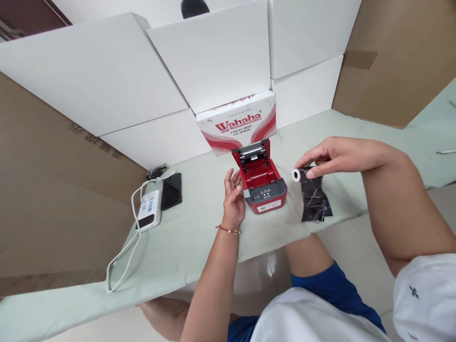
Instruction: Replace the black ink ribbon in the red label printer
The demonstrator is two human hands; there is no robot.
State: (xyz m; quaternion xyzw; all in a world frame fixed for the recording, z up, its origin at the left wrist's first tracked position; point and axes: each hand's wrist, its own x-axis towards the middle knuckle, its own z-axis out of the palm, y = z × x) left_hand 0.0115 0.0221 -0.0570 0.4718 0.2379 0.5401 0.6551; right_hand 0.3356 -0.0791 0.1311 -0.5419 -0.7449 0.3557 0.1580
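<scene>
In the head view, the compact red-and-black thermal printer (pixel 264 190) sits on the pale green cloth (pixel 199 228) just right of the frame's middle, its lid (pixel 253 153) raised and its red compartment exposed. It lies between the two hands. The left hand (pixel 233 197) is at its left side, palm turned up and fingers loosely curled but not closed on anything; whether the fingertips press on the casing cannot be told. The right hand (pixel 331 156), right of centre, pinches a small roll (pixel 296 175) with a white core between thumb and fingers, apart from the printer. A crinkled, glossy black strip (pixel 315 199) hangs down from the roll toward the cloth's near edge.

Behind the printer, a white and red carton (pixel 238 121) reads "Wahaha" with a ® mark, and below it "PURIFIED WATER FOR DRINKING". The printer's front carries a white label (pixel 270 205) with a square code, its print too small to read, as are the markings on the dark control panel (pixel 265 192). At left, a white power bank (pixel 148 209) with blue lettering, not legible, lies beside a dark phone (pixel 171 191). Dark characters run along the brown cardboard (pixel 53 190) at the frame's left.
</scene>
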